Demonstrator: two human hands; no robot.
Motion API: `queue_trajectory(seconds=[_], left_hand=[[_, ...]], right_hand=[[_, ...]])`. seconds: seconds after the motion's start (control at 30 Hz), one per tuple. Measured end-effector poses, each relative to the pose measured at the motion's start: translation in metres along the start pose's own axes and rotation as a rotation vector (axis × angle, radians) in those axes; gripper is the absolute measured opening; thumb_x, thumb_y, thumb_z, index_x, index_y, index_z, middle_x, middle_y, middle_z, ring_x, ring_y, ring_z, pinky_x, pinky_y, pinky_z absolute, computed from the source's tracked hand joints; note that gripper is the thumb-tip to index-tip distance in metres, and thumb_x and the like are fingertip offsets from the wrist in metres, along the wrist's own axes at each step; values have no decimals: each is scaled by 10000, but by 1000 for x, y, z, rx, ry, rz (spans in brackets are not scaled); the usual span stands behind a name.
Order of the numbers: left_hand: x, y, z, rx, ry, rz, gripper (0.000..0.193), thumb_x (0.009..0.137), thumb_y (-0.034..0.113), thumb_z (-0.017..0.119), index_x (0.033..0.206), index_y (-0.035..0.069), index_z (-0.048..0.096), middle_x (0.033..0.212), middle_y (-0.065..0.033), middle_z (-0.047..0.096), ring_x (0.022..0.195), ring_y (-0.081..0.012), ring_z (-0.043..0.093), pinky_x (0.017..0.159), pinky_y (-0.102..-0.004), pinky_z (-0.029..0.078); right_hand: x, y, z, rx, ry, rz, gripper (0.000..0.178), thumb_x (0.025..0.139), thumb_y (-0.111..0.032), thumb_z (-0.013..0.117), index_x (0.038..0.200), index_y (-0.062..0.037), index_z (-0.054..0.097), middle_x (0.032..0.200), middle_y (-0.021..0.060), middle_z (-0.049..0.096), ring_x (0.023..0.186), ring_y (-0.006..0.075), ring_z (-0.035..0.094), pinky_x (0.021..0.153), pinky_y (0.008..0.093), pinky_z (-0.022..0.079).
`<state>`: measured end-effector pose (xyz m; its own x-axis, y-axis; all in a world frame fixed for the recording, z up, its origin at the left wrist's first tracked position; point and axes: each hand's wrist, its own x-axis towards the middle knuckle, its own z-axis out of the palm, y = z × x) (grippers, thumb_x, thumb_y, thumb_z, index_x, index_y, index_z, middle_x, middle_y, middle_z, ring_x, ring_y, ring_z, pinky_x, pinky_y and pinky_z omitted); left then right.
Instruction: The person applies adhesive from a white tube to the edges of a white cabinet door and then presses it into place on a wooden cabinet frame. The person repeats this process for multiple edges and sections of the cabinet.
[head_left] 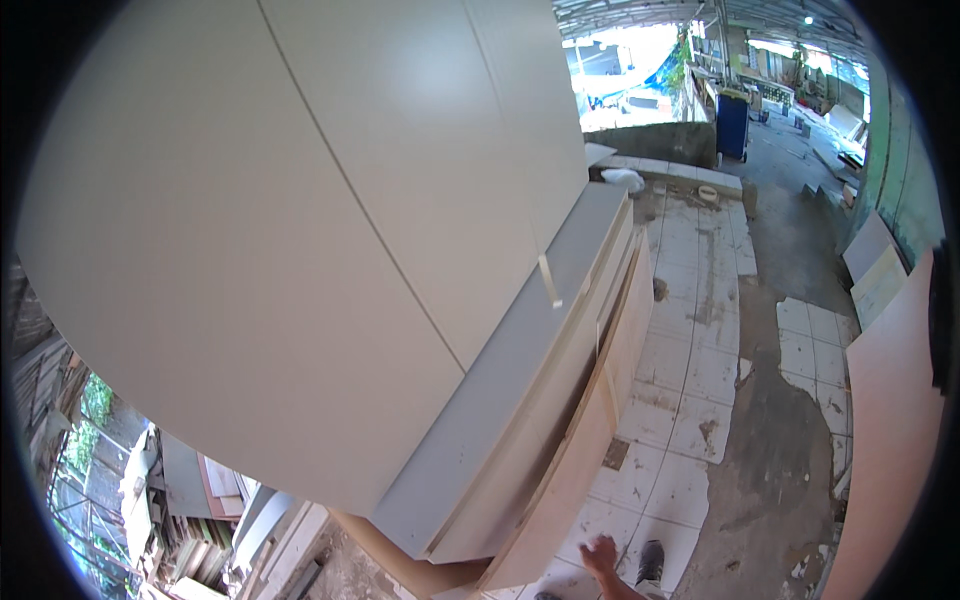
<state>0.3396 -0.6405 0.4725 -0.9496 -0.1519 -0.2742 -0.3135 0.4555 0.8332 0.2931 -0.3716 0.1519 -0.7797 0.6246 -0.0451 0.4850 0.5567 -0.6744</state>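
My right hand hangs low at the bottom of the view, above the tiled floor. It looks empty, its fingers loosely bent and slightly apart. Closest to it is a pale wooden board, standing on edge against a stack of panels; a gap separates hand and board. Over the left and middle rises a large smooth off-white panel, crossed by a thin dark line. A grey strip runs along its right edge, where a short piece of tape hangs. My left hand is out of sight.
Worn white tiles and bare concrete form the walkway. A pinkish board stands along the right side. Stacked offcuts lie at lower left. Farther back are a low wall and a blue bin.
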Motion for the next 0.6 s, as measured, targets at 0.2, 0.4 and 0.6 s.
queue_trajectory(seconds=[0.2, 0.4, 0.6], left_hand=[[15, 41, 38, 6, -14, 5, 278, 878, 226, 817, 1092, 67, 742, 883, -63, 705, 791, -150, 613, 712, -338, 512], [42, 104, 173, -453, 42, 248, 251, 908, 128, 747, 1120, 9, 686, 802, -69, 723, 710, -165, 683, 691, -309, 560], [31, 263, 253, -524, -298, 245, 409, 896, 262, 795, 1177, -13, 683, 802, -94, 740, 740, -207, 712, 689, -341, 581]], right_hand=[[-31, 54, -183, 19, -110, 533, 277, 881, -337, 677, 893, -65, 725, 856, 154, 727, 859, 341, 699, 783, 473, 551], [42, 98, -322, 488, -86, 463, 190, 935, -231, 685, 961, -43, 689, 830, 72, 720, 754, 182, 707, 594, 345, 599], [134, 42, -427, 1050, -322, 332, 407, 933, -239, 719, 1252, -7, 616, 1126, 115, 690, 931, 208, 696, 747, 349, 607]])
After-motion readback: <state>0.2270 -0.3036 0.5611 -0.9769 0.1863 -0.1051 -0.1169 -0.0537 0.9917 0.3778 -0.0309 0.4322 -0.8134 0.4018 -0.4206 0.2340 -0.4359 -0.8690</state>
